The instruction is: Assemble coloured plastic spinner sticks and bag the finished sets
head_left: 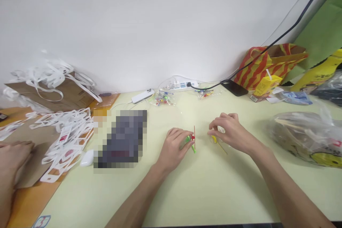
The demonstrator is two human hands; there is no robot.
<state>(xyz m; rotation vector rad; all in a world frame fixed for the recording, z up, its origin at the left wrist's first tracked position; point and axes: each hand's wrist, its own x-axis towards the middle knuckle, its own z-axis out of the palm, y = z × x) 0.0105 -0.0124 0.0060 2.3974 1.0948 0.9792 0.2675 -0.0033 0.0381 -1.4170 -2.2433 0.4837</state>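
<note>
Pinching a small green-and-red plastic piece (192, 137) between thumb and fingertips, our left hand (175, 145) works above the pale table (181, 199) in the head view. The red part stands crosswise at the fingertips; a green end points down toward us. Our right hand (230, 132) is positioned just to the right, its fingers curled, at a small yellow piece (213, 139) with a thin stick-like part. We cannot tell whether the right fingers grip this piece or only touch it. The two pieces are apart, with bare tabletop between them.

Beyond our hands, two clear bags of small coloured parts (163, 98) lie near a white power strip (181, 84). To our left we find a pixelated dark area (123, 140) and a white case (87, 157). To our right we find a plastic-wrapped package (301, 137). At the far left, another person's hand (13, 155) rests on brown cardboard (36, 164).
</note>
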